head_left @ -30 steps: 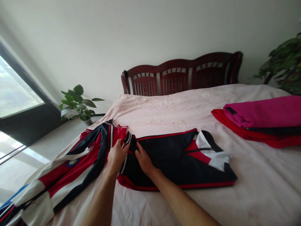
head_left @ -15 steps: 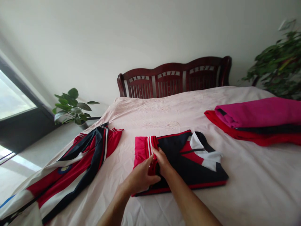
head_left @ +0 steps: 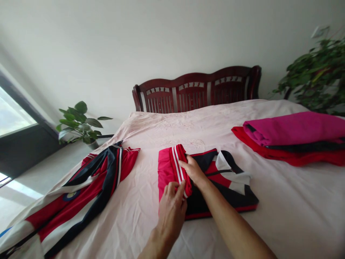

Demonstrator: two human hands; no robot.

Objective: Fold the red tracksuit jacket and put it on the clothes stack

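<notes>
A navy, red and white track jacket [head_left: 231, 192] lies folded on the bed, its white collar toward the right. Its red hem end, with a white-striped band [head_left: 178, 163], is turned up in a thick fold at the left. My right hand [head_left: 194, 171] grips the far part of this fold, thumb on top and the other fingers mostly hidden behind it. At the near end, my left hand [head_left: 172, 208] is closed on the hem, index finger along the striped band.
A second track jacket [head_left: 81, 194] lies spread at the left edge of the bed. Folded magenta cloth [head_left: 293, 127] tops red cloth [head_left: 291, 156] at the right. Beyond the pink bedsheet [head_left: 151, 129] stands a dark wooden headboard [head_left: 192, 95]. Potted plants [head_left: 81, 122] flank the bed.
The striped hem fold has been lifted and shifted to the right over the jacket. My right hand has moved right with it, while my left hand has turned and closed on the near end.
</notes>
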